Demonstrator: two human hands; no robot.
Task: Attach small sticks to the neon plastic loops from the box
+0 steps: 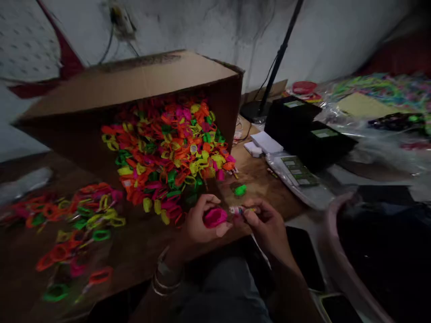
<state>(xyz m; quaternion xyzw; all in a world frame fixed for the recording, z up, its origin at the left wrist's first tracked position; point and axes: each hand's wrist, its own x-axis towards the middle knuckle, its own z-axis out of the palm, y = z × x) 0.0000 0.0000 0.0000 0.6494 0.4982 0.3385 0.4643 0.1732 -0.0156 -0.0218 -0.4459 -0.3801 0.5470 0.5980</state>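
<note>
a brown wooden desk (266, 172) carried nearly everything in front of the person. on it a large cardboard box (161, 74) lay on its side, its open end facing the hands, and a heap of watch-like plastic bands (175, 152) in orange, yellow, green and pink spilled from its mouth. to the right stood a pale pink basin (332, 224) with dark contents too dim to tell. a looser scatter of bands (101, 234) was spread on the desk to the left of the hands. beyond the hands, toward the right, were two black boxes (292, 119), near a stack of white cards (267, 142).

the left hand (198, 224) had its fingers curled around a pink plastic band (215, 217), which was held above the desk's near edge. the right hand (267, 224), just beside it, had thumb and forefinger pinching the end of a small printed piece (236, 210), too blurred to name. a green plastic piece (240, 190) lay on the desk just past both hands.
</note>
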